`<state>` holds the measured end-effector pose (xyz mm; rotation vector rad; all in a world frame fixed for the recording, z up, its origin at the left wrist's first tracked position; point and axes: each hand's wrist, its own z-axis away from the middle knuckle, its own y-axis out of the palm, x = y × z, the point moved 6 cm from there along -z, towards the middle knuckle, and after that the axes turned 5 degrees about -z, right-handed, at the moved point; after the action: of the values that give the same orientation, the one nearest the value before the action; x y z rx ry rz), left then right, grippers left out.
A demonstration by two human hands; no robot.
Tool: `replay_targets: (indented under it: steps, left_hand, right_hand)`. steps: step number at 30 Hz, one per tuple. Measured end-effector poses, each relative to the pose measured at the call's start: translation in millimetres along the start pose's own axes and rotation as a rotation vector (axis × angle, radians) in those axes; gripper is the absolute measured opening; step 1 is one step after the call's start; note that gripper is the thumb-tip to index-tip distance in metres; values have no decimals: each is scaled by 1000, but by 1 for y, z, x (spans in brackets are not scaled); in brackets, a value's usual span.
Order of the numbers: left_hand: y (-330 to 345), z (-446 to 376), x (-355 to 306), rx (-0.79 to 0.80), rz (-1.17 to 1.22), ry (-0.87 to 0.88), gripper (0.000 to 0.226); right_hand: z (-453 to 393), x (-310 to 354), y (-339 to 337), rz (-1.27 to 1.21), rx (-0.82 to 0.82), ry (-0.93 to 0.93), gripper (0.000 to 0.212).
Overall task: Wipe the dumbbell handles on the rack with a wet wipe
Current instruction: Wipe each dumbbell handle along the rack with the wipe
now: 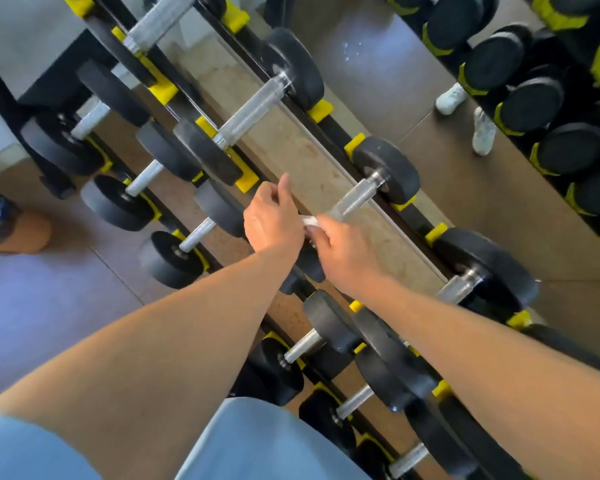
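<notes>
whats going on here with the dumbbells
A person stands over a dumbbell rack with both arms stretched out. The left hand and the right hand meet at a small white wipe, pinching it between them at the near end of a dumbbell handle on the top row. The other dumbbells sit untouched in their yellow cradles.

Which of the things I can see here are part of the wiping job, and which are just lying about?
Part of the job:
- small white wet wipe, pinched between left hand and right hand
- knurled silver dumbbell handle beside the hands
- black-and-yellow dumbbell rack

Just lying about:
- white sneakers
- brown floor tiles
</notes>
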<state>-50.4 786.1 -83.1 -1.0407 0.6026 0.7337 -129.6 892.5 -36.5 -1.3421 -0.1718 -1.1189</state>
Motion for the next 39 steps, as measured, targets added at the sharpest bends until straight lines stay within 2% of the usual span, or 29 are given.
replay_targets:
  steps: [2,3,5,6,7,9,10,11,13,15,18,20,21,22,24,25,26,28,29,32,35,39]
  left_hand:
    - [-2,-1,-3,8,-35,-14,54]
    - [-3,-1,-4,16,-56,-20,55]
    - [-4,-3,-6,39,-93,-35,57]
    - [-4,-3,-7,50,-106,-40,58]
    - [-5,-2,-8,55,-118,-41,58]
    - [-6,-2,-10,59,-127,-44,59]
    - [-6,-1,-10,63,-118,-51,58]
    - [-5,-1,-10,66,-108,-56,57]
    - [-5,-1,-9,65,-96,-67,57]
    - [-4,-3,-7,64,-88,-71,58]
    - [-2,-4,-4,89,-85,-90,61]
    - [-2,-5,-4,85,-88,-84,63]
    - [-2,-5,-4,85,-87,-82,61]
    - [-1,-5,-4,90,-92,-84,58]
    - [-1,-5,-6,102,-133,-72,54]
    - [-2,-4,-7,105,-156,-66,53]
    - [-3,-4,-7,107,-170,-68,53]
    - [-4,-4,-8,99,-163,-74,54]
    - [-3,-4,-7,91,-155,-74,54]
    - [-1,-2,-4,93,-128,-95,54]
    - [-2,0,-6,99,-110,-82,53]
    - [-2,-7,-2,115,-28,-133,46]
  right_hand:
    - [-1,-4,-13,-267,-108,152,27]
    - [-6,-3,-29,-254,-234,141,28]
    - [-19,11,-58,-56,-414,7,25]
    - [-29,17,-65,110,-413,-86,22]
    - [-40,17,-62,325,-335,-175,24]
    - [-56,-3,-42,688,-61,-244,33]
    - [-58,-15,-36,761,14,-234,30]
    - [-56,-21,-34,761,24,-216,24]
    - [-41,-16,-32,607,-55,-204,13]
    - [-21,-2,-18,385,-74,-152,12]
    - [3,1,7,-71,5,157,26]
    - [5,2,-3,-348,-122,261,29]
    - [1,5,-19,-335,-222,219,27]
    - [-5,13,-38,-223,-326,134,24]
    - [-27,28,-63,204,-458,-157,17]
    - [-39,30,-63,432,-411,-285,20]
    - [-52,19,-55,621,-294,-350,27]
    - [-66,-8,-40,804,2,-280,28]
    - [-66,-18,-37,813,63,-216,24]
    - [-53,-14,-30,639,-22,-158,23]
    - [-25,6,1,282,-58,-93,29]
    - [-3,-17,20,-390,-111,386,48]
